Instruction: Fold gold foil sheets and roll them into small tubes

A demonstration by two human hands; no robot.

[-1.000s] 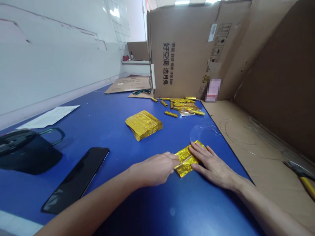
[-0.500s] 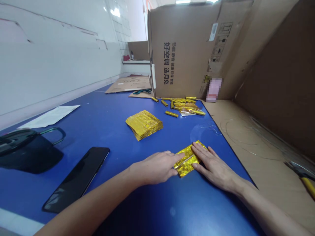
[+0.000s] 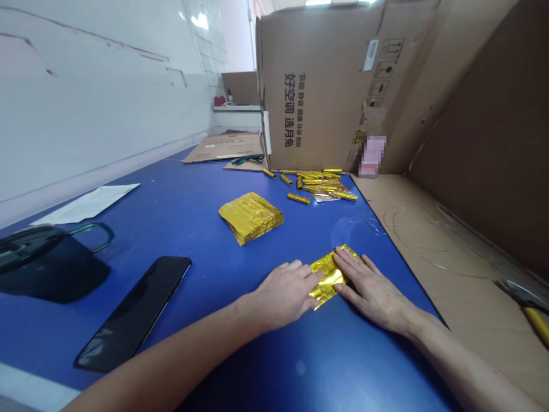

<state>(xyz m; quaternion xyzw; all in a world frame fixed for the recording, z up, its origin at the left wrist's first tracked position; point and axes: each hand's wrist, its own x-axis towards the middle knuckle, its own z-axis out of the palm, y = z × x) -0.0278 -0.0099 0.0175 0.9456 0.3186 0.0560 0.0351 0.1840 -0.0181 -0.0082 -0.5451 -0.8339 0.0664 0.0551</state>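
A sheet of gold foil paper (image 3: 329, 276) lies on the blue table (image 3: 193, 212), partly rolled or folded. My left hand (image 3: 285, 294) presses its left edge with fingers laid over it. My right hand (image 3: 372, 290) lies flat on its right side, fingers stretched out. A stack of gold foil sheets (image 3: 251, 216) sits farther back in the middle. Several small rolled gold tubes (image 3: 319, 184) lie in a loose pile near the big cardboard box (image 3: 326, 86).
A black phone (image 3: 135, 312) lies at the left front, a black bag with a handle (image 3: 47, 260) beyond it, and a white sheet (image 3: 86, 204) by the wall. Flat cardboard (image 3: 437, 240) covers the right side, with a yellow-handled tool (image 3: 529, 312) at its edge.
My left hand has moved right over the foil sheet, covering more of it. The visible foil has grown narrower. My right hand stays in place.
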